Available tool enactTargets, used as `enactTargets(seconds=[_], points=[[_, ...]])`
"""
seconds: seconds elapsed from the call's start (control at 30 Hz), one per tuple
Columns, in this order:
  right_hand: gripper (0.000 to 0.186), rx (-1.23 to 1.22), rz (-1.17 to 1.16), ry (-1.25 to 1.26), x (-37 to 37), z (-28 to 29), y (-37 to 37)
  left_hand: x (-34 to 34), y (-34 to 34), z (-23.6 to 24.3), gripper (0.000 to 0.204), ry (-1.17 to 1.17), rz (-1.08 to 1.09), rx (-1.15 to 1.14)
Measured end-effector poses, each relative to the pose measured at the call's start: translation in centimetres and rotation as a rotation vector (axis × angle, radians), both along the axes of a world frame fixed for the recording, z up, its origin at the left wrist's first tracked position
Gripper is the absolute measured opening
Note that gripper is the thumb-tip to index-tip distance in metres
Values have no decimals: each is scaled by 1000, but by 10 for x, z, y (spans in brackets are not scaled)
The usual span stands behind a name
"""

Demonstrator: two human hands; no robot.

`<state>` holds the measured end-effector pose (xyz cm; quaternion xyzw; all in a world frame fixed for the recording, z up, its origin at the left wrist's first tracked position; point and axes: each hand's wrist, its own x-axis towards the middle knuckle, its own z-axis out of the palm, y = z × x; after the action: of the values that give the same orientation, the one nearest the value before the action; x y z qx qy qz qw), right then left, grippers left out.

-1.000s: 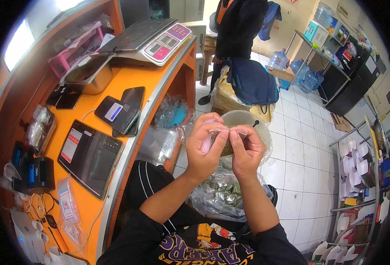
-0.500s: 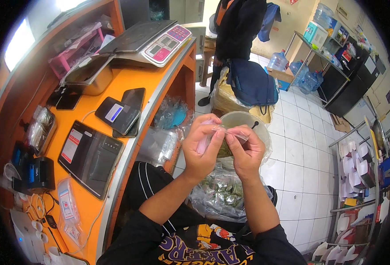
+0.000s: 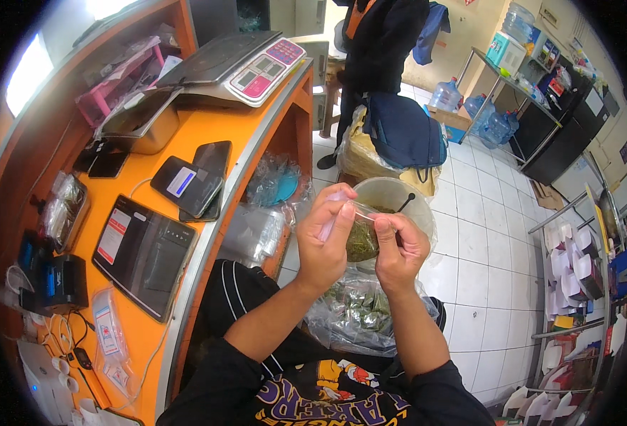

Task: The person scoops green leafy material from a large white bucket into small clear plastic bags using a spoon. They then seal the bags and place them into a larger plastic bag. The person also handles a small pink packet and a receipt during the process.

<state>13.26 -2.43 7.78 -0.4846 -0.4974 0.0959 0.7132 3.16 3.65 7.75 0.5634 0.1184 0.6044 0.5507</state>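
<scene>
My left hand [image 3: 326, 231] is closed round a pale pink item, partly hidden by the fingers, and pinches one end of a small clear plastic bag [image 3: 357, 216]. My right hand [image 3: 403, 248] pinches the bag's other end with thumb and fingers, a little lower. Just beyond both hands stands a translucent round tub [image 3: 421, 210] with dried green-brown material [image 3: 363, 239] and a black-handled utensil [image 3: 405, 201]. Below the hands, a large clear plastic bag [image 3: 352, 316] holds several small packets of green material.
An orange counter [image 3: 125, 177] on the left carries a scale [image 3: 262, 71], tablet [image 3: 143, 257] and phones [image 3: 184, 186]. Ahead, a person in black [image 3: 374, 53] stands behind a navy backpack [image 3: 405, 135]. Water jugs [image 3: 447, 96] and a rack with white boxes [image 3: 572, 263] are on the right.
My right hand has moved a little down and right, stretching the bag's top edge between my hands. More of the tub's green contents now shows.
</scene>
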Motion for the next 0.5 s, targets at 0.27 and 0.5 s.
enactTargets(seconds=[0.27, 0.5], points=[[22, 17, -55, -80, 3, -4, -1, 3, 2, -3, 11, 31, 21, 36], [7, -54, 178, 63, 25, -2, -7, -4, 11, -3, 8, -6, -8, 45]])
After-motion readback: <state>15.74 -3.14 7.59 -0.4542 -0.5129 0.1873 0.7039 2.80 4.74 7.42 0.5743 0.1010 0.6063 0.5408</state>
